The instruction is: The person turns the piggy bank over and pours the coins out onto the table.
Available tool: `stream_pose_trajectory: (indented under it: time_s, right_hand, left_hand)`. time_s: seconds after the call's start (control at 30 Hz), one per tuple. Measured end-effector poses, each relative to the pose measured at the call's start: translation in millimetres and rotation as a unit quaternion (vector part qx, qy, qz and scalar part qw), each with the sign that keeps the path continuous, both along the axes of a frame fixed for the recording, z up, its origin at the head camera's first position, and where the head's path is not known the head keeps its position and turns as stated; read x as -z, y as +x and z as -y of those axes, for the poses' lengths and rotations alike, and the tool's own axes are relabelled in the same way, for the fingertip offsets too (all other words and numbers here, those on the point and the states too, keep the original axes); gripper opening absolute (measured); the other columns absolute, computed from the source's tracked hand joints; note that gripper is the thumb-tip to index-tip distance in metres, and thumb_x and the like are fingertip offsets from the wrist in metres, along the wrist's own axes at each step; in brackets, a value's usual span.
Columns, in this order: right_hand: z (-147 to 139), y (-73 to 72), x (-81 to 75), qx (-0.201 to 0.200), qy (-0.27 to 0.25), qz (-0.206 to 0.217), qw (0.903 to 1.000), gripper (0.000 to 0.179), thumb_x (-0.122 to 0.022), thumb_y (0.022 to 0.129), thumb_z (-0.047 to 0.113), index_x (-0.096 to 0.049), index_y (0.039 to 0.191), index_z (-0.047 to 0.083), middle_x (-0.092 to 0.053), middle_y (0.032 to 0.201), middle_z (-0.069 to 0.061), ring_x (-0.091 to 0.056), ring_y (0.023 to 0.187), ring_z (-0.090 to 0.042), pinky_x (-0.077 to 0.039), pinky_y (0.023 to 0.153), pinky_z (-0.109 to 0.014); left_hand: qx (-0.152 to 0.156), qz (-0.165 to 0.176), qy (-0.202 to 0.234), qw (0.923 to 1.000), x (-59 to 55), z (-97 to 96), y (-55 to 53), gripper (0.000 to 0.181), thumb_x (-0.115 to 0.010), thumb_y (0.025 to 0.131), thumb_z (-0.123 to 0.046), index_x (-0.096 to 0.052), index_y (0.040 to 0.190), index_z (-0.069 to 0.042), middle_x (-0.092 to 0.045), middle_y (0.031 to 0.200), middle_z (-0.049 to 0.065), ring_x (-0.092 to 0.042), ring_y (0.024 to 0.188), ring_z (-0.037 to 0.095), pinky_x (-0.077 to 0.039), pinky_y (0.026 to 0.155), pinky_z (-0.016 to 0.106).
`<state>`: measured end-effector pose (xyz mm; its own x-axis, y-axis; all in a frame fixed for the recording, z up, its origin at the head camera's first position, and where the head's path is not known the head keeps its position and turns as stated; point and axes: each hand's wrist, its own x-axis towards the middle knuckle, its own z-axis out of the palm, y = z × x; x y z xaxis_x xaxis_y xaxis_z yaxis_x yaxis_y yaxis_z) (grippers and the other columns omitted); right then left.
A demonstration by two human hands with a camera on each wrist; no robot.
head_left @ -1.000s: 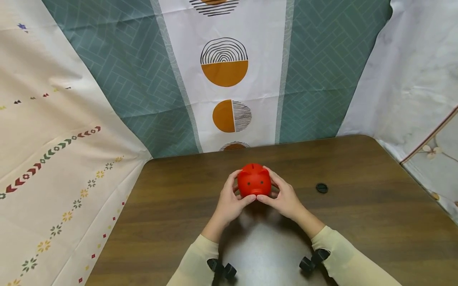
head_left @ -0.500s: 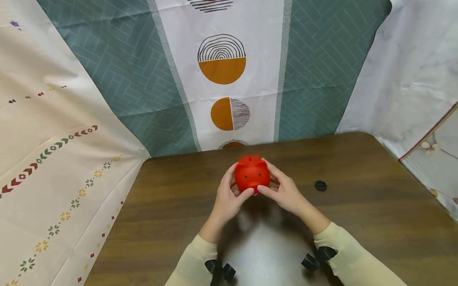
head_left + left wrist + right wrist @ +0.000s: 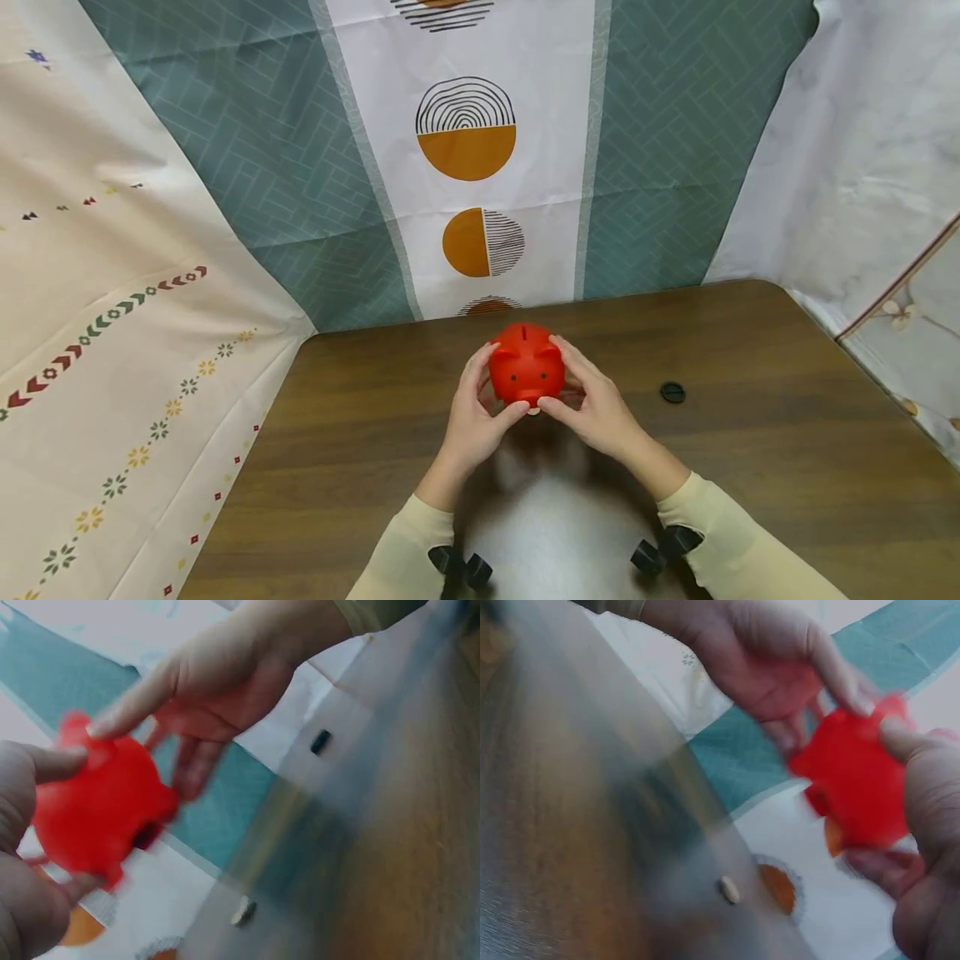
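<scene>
Both hands hold a red piggy bank over the table, its face toward me and its coin slot on top. My left hand grips its left side and my right hand its right side, thumbs meeting near the snout. In the left wrist view, where the piggy bank is blurred, a dark hole shows in its underside. Below it is a small pale coin-like disc, also visible in the right wrist view as a disc; whether it touches the table cannot be told.
A black round plug lies on the brown wooden table, right of the hands. Patterned cloths hang behind the table and along both sides. Black wrist mounts sit on both sleeves.
The piggy bank has risen slightly and tipped back and forth between both hands. A small pale disc now shows beneath it. The black plug stays put.
</scene>
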<state>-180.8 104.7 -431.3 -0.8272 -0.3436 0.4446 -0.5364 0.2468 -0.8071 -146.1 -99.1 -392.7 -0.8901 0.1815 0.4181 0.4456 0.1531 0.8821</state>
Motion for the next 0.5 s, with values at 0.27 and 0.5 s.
stream_pose_trajectory:
  time_s: [0.27, 0.5]
  right_hand:
    - [0.3, 11.7, -21.6, -0.003, 0.034, 0.064, 0.9974, 0.076, -0.072, 0.088, 0.022, -0.031, 0.151, 0.012, -0.041, 0.147, -0.015, -0.067, 0.089, -0.028, -0.057, 0.076, -0.035]
    - [0.6, 8.9, -15.2, 0.0, 0.022, 0.087, 0.996, 0.076, -0.073, 0.087, 0.026, -0.033, 0.151, 0.017, -0.04, 0.149, -0.011, -0.067, 0.095, -0.031, -0.056, 0.08, -0.037]
  left_hand:
    - [-0.001, 0.119, -0.008, 0.9928, 0.7, 0.7, -1.3, 0.076, -0.074, 0.084, -0.009, -0.033, 0.147, -0.011, -0.038, 0.143, 0.01, -0.049, 0.12, 0.033, -0.052, 0.09, 0.043]
    - [-0.018, 0.136, -0.001, 0.9905, 21.2, 1.4, -11.8, 0.077, -0.078, 0.082, -0.017, -0.036, 0.146, -0.024, -0.04, 0.144, 0.0, -0.047, 0.123, 0.031, -0.052, 0.09, 0.04]
